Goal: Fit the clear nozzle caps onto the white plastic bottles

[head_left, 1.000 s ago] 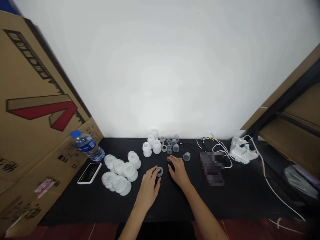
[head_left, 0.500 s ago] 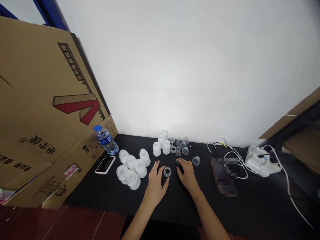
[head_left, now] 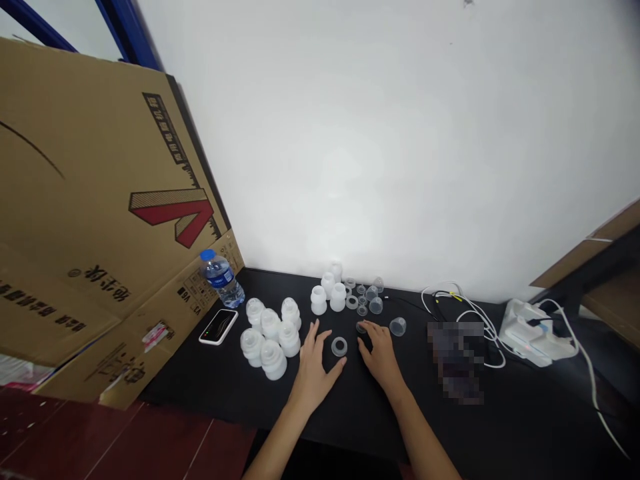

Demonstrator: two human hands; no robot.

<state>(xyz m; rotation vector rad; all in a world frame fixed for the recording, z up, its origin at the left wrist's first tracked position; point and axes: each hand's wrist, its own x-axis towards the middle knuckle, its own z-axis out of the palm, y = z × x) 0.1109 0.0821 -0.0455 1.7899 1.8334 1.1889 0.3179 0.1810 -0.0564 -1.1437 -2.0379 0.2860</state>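
My left hand (head_left: 315,370) rests on the black table, fingers spread. Its thumb and index finger lie around a translucent stepped ring (head_left: 339,346), with a gap to the ring on the index side. To the right, my right hand (head_left: 381,352) has its fingertips at a small translucent disc (head_left: 361,327), partly covered by them. The right thumb stands apart from that disc. Beyond both hands lie loose translucent rings (head_left: 352,303) and clear domed caps (head_left: 376,305). A single clear cap (head_left: 398,326) lies right of my right hand.
Several white bottle-like pieces with clear caps (head_left: 271,325) stand left; white necked pieces (head_left: 319,300) stand near the wall. A water bottle (head_left: 223,279), phone (head_left: 219,327) and cardboard box (head_left: 110,233) are farther left. White cables and a power strip (head_left: 535,337) lie right.
The view has shifted, so everything sits slightly farther right. My left thumb has moved a little away from the index finger. My right hand stays at the small disc.
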